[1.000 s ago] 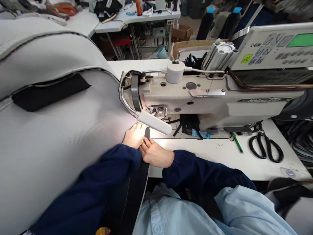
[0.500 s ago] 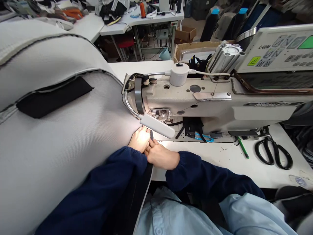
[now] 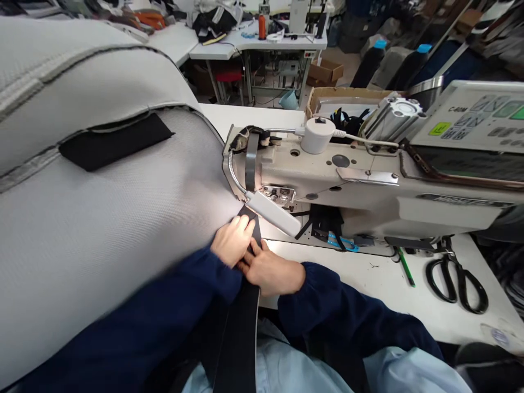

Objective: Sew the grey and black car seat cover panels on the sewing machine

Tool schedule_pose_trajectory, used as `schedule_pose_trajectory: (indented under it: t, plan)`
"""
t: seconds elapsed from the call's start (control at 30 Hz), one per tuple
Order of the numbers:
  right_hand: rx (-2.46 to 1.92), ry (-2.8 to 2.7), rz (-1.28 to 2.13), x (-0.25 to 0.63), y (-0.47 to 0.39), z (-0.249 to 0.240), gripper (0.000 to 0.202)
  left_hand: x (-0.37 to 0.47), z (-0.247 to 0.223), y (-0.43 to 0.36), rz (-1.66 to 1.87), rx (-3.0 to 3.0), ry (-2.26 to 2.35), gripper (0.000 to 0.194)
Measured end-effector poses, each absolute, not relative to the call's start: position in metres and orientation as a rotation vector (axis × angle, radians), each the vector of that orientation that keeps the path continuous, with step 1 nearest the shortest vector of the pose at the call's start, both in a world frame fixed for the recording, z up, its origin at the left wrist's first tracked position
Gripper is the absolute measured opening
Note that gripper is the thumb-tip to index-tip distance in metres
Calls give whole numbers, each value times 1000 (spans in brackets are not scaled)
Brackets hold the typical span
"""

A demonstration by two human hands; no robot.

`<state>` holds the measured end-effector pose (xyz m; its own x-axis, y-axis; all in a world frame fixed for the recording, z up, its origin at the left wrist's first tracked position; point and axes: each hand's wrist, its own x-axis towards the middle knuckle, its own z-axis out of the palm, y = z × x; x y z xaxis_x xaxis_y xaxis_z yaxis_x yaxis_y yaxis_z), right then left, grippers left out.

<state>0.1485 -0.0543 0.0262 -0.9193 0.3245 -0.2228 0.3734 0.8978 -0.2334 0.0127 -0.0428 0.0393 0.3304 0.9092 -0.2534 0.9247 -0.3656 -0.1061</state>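
A large light grey padded fabric piece [image 3: 135, 234] fills the left side, with a black fabric strip [image 3: 239, 333] running along its near edge toward the sewing machine [image 3: 368, 185]. My left hand [image 3: 233, 240] has its fingers curled over the strip just in front of the machine's needle area, which the white lamp head [image 3: 274, 213] partly hides. Close beside it, my right hand [image 3: 273, 268] pinches the strip's right edge; its thumb and some fingertips are hidden. A black flap [image 3: 117, 142] is attached to the grey piece farther back.
On the white table [image 3: 339, 278] to the right lie black-handled scissors [image 3: 456, 281] and a green pen [image 3: 406, 267]. Black strips and a blue-handled tool [image 3: 343, 243] rest under the machine arm. An open cardboard box [image 3: 347, 95] stands behind the machine.
Both hands have drawn slightly back from the needle area, and more of the black strip shows ahead of them. The camera view has shifted, with the machine lower and farther right.
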Motion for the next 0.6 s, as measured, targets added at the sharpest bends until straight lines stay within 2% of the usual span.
schedule_pose_trajectory:
  t: [0.07, 0.17, 0.3, 0.37, 0.43, 0.5, 0.6]
  plan:
    - [489, 2882, -438, 150, -64, 28, 62, -14, 37, -83, -360, 2618, 1760, 40]
    - [596, 2893, -401, 141, -82, 20, 51, -68, 24, -129, -284, 2698, 1829, 41]
    - [748, 2991, -274, 121, -98, 1, 43, -126, 21, -117, -296, 2658, 1914, 51]
    - [738, 3045, -169, 116, -102, -8, 43, -138, 31, -92, -331, 2444, 1953, 60]
    - [697, 3083, -65, 115, -103, -13, 42, -141, 40, -76, -283, 2084, 1871, 56]
    - [666, 3110, 21, 117, -103, -16, 42, -135, 41, -80, -120, 1638, 1666, 48]
    - [632, 3128, 95, 121, -101, -16, 40, -122, 32, -110, 68, 1060, 1479, 58]
